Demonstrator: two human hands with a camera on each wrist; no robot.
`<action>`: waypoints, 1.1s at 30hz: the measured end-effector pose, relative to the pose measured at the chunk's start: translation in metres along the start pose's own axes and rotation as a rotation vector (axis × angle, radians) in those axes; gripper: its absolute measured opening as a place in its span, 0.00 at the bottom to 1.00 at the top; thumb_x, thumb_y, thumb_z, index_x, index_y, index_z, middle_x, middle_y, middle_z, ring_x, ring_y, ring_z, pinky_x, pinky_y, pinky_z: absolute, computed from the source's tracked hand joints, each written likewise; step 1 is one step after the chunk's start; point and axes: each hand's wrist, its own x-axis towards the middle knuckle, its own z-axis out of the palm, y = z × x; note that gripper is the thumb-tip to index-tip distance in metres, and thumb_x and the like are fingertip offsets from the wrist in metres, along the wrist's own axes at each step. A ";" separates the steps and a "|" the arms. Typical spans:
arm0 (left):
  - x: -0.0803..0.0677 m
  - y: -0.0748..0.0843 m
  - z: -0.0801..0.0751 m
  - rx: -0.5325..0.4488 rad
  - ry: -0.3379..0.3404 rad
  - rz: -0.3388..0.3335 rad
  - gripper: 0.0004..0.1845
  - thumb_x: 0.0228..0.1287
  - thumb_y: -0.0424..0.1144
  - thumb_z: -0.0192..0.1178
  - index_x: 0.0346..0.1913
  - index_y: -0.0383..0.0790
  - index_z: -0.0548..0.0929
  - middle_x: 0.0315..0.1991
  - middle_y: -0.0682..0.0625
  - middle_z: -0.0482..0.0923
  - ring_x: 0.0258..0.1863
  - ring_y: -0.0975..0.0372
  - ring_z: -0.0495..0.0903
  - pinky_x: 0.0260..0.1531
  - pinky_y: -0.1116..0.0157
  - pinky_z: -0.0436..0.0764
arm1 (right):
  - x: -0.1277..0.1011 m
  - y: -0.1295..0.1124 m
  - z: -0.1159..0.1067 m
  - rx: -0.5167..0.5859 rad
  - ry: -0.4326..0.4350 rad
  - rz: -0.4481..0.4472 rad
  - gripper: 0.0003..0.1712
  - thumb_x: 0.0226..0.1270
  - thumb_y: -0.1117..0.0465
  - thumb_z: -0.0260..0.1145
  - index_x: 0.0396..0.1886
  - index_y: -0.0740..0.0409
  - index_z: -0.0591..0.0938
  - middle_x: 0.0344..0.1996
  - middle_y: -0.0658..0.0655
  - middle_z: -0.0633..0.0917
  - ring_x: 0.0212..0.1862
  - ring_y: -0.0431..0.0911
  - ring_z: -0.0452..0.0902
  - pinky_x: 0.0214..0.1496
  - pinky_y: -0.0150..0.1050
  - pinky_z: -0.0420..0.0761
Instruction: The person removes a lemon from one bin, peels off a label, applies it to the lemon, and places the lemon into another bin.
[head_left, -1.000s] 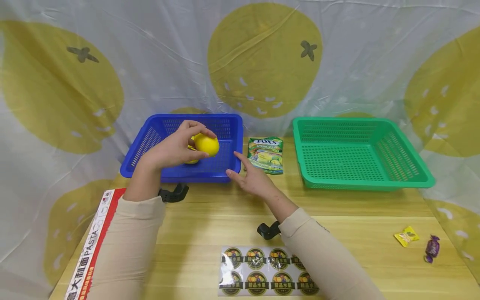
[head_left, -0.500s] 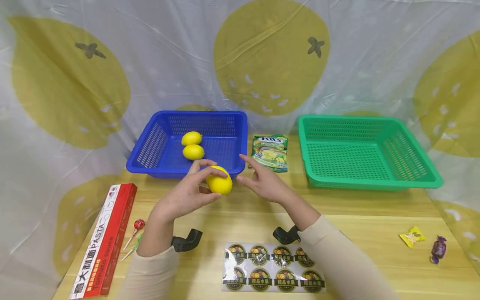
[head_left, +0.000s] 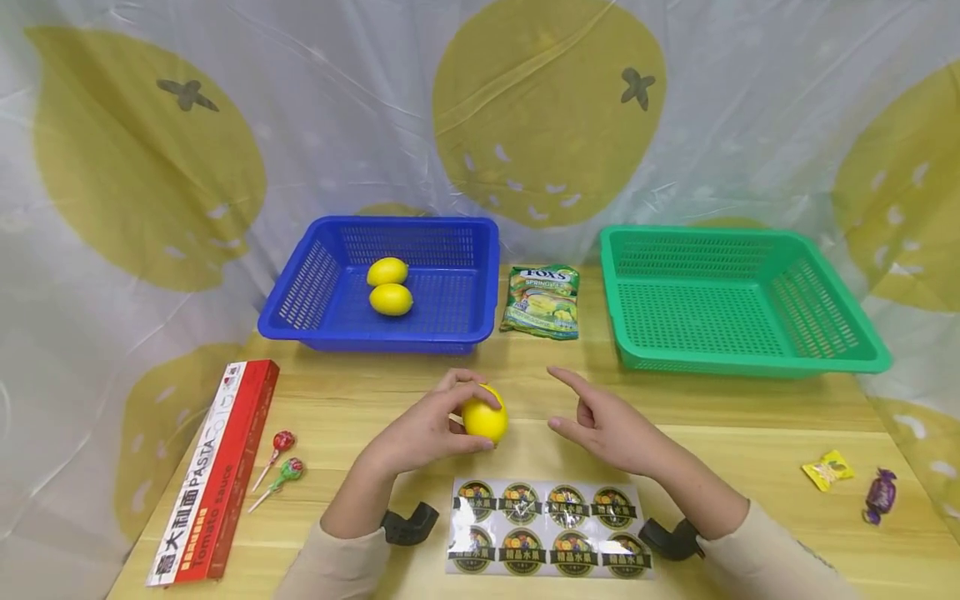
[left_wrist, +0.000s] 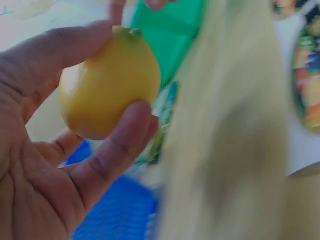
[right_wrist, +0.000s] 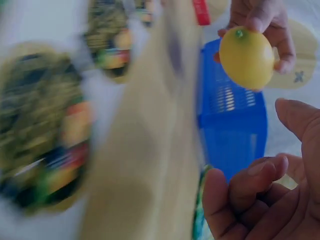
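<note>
My left hand (head_left: 426, 429) grips a yellow lemon (head_left: 484, 415) over the table, just behind the sticker sheet. In the left wrist view the thumb and fingers wrap its sides, and the stem end of the lemon (left_wrist: 112, 85) shows. To the right of it, my right hand (head_left: 618, 425) holds nothing. Its index finger and thumb point toward the lemon, with a gap between; the other fingers are partly bent. Two more lemons (head_left: 391, 299) lie in the blue basket (head_left: 378, 337). A sheet of round fruit stickers (head_left: 551, 527) lies flat between the forearms.
At the back right stands a green basket (head_left: 750, 360). A Fox's candy bag (head_left: 542, 302) lies between the baskets. On the left are a red pasta box (head_left: 217, 475) and two lollipops, one red (head_left: 283, 441), one green (head_left: 291, 469). Yellow (head_left: 828, 471) and purple (head_left: 881, 496) wrapped candies lie right.
My left hand has lifted the lemon out of the blue basket and brought it nearer and to the right. My right hand has drawn back from the basket's corner toward the right.
</note>
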 end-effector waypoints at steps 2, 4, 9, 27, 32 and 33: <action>0.006 -0.003 0.008 -0.006 -0.022 -0.010 0.31 0.58 0.35 0.76 0.63 0.50 0.76 0.69 0.46 0.66 0.54 0.53 0.77 0.46 0.66 0.85 | -0.012 0.010 0.000 -0.001 0.005 0.013 0.41 0.73 0.45 0.67 0.80 0.42 0.61 0.19 0.45 0.71 0.21 0.37 0.63 0.24 0.32 0.69; 0.012 -0.005 0.015 -0.020 -0.045 -0.022 0.35 0.57 0.33 0.76 0.67 0.50 0.73 0.69 0.49 0.66 0.51 0.54 0.77 0.46 0.66 0.86 | -0.023 0.018 0.000 0.002 0.003 0.021 0.40 0.73 0.45 0.66 0.79 0.44 0.62 0.19 0.45 0.73 0.21 0.36 0.63 0.24 0.32 0.70; 0.025 -0.009 0.029 -0.031 -0.088 -0.010 0.35 0.57 0.33 0.75 0.66 0.48 0.72 0.69 0.49 0.66 0.49 0.56 0.78 0.47 0.67 0.86 | -0.048 0.036 -0.001 -0.004 -0.016 0.024 0.38 0.73 0.42 0.65 0.77 0.49 0.66 0.21 0.44 0.74 0.21 0.34 0.64 0.24 0.32 0.70; 0.049 -0.021 0.050 0.064 -0.115 -0.014 0.33 0.58 0.42 0.76 0.67 0.56 0.77 0.60 0.55 0.75 0.46 0.59 0.75 0.47 0.68 0.78 | -0.082 0.064 0.010 0.015 -0.152 -0.029 0.26 0.64 0.46 0.74 0.60 0.47 0.82 0.22 0.39 0.74 0.23 0.30 0.65 0.28 0.29 0.72; 0.050 -0.022 0.052 0.039 -0.122 -0.039 0.33 0.59 0.44 0.76 0.68 0.57 0.76 0.60 0.56 0.75 0.46 0.60 0.76 0.48 0.67 0.80 | -0.083 0.064 0.014 -0.033 -0.135 -0.023 0.23 0.64 0.46 0.74 0.57 0.45 0.83 0.21 0.38 0.72 0.23 0.29 0.63 0.26 0.29 0.69; 0.050 -0.022 0.052 0.043 -0.123 -0.039 0.34 0.59 0.45 0.76 0.68 0.57 0.76 0.61 0.55 0.75 0.45 0.60 0.76 0.48 0.67 0.80 | -0.083 0.064 0.014 -0.036 -0.133 -0.021 0.23 0.64 0.46 0.74 0.57 0.45 0.83 0.21 0.38 0.72 0.23 0.29 0.63 0.25 0.29 0.68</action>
